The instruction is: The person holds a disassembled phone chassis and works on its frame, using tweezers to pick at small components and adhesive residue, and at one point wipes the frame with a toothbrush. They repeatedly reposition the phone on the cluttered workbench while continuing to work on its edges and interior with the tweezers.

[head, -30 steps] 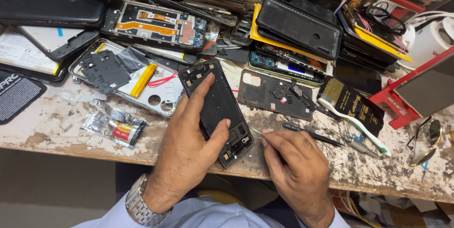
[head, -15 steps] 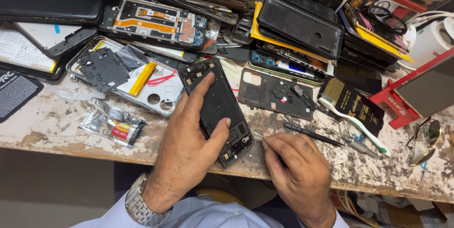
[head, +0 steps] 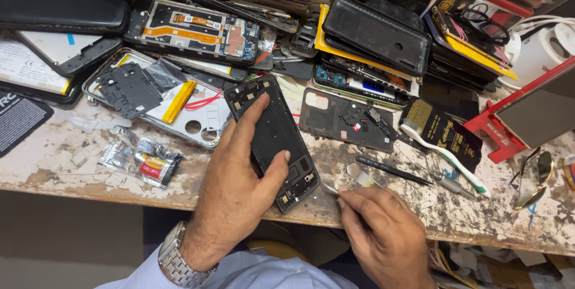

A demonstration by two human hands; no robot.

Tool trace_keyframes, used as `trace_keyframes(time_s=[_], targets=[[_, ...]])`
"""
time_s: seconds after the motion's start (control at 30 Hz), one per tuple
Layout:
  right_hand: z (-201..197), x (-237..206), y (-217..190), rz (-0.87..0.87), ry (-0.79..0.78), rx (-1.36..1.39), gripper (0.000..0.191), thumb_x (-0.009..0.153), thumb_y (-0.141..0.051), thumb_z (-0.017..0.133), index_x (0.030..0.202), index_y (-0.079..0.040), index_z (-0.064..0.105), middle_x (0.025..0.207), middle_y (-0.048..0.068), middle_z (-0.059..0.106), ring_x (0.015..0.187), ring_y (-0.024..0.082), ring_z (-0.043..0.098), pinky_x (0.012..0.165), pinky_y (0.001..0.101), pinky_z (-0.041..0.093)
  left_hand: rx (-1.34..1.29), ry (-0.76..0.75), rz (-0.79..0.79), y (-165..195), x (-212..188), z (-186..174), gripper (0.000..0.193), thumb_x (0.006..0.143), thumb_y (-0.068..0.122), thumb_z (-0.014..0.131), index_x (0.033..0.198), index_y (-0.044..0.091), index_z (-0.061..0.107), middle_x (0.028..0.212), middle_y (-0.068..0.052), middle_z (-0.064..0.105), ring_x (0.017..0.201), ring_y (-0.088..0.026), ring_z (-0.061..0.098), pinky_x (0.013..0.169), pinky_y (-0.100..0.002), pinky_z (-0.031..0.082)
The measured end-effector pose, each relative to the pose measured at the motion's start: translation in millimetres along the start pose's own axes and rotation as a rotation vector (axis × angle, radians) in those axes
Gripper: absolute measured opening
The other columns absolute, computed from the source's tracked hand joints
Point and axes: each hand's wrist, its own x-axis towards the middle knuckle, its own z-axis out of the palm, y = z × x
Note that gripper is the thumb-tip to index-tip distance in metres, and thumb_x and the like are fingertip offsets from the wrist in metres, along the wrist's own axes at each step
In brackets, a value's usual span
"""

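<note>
Workbench (head: 72,169): phone frame (head: 272,139) under left hand (head: 239,187) fingers.

evenly and brightly lit from above, soft and diffuse. only faint, short shadows under the left hand (head: 239,193) and right hand (head: 383,235) on the workbench (head: 72,169). mild glare on the steel wristwatch (head: 176,262) and on the glossy dark covers near the bench's far edge. sharp across the middle; slight softness at the near edge and in the dim space below it. little wide-angle bending toward the corners.
</note>
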Motion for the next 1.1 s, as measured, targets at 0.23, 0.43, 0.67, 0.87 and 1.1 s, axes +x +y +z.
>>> trace_keyframes(time_s=[0.23, 0.43, 0.67, 0.87, 1.1], targets=[[-16.3, 73.7, -12.3, 0.003, 0.130, 0.237, 0.022, 0.081, -0.007, 0.079, 0.103, -0.008, 0.078, 0.095, 0.002, 0.077, 0.085, 0.010, 0.074, 0.074, 0.0228, 0.056, -0.044, -0.040, -0.140, -16.7, 2.6, 4.4, 0.081, 0.081, 0.017, 0.071, 0.156, 0.015, 0.038, 0.131, -0.021, 0.059, 0.123, -0.036, 0.063, 0.103, -0.042, 0.051], [-4.0, 221.6, -69.8, -0.202, 0.008, 0.461, 0.023, 0.088, -0.009, 0.073, 0.111, -0.003, 0.075, 0.098, 0.007, 0.076, 0.086, 0.015, 0.075, 0.075, 0.0265, 0.060, 0.018, -0.122, 0.046, -68.6, 26.2, 23.0, 0.092, 0.081, 0.028, 0.080, 0.161, 0.018, 0.034, 0.153, -0.032, 0.043, 0.148, -0.047, 0.038, 0.119, -0.047, 0.035], [105.3, 386.1, -160.6, -0.723, -0.048, 0.302, 0.018, 0.091, -0.009, 0.072, 0.108, -0.004, 0.073, 0.105, 0.014, 0.074, 0.099, 0.032, 0.072, 0.087, 0.0408, 0.058, 0.210, -0.247, -0.077, -88.9, 60.0, 48.7, 0.090, 0.080, 0.027, 0.078, 0.160, 0.014, 0.036, 0.148, -0.031, 0.049, 0.140, -0.047, 0.045, 0.116, -0.049, 0.038], [131.4, 410.8, -172.2, -0.785, -0.038, 0.132, 0.022, 0.088, -0.013, 0.073, 0.107, -0.003, 0.073, 0.103, 0.016, 0.073, 0.097, 0.036, 0.070, 0.085, 0.0447, 0.055, 0.204, -0.235, -0.073, -87.0, 63.0, 53.9, 0.089, 0.080, 0.025, 0.076, 0.159, 0.010, 0.038, 0.145, -0.030, 0.054, 0.133, -0.047, 0.052, 0.113, -0.050, 0.041], [-4.3, 294.9, -98.6, -0.690, 0.011, 0.195, 0.017, 0.097, -0.007, 0.076, 0.113, -0.004, 0.073, 0.108, 0.011, 0.075, 0.097, 0.024, 0.075, 0.081, 0.0330, 0.061, -0.029, 0.011, 0.246, -73.2, 14.6, 30.5, 0.087, 0.079, 0.023, 0.075, 0.158, 0.005, 0.040, 0.140, -0.029, 0.060, 0.126, -0.047, 0.059, 0.110, -0.051, 0.045]])
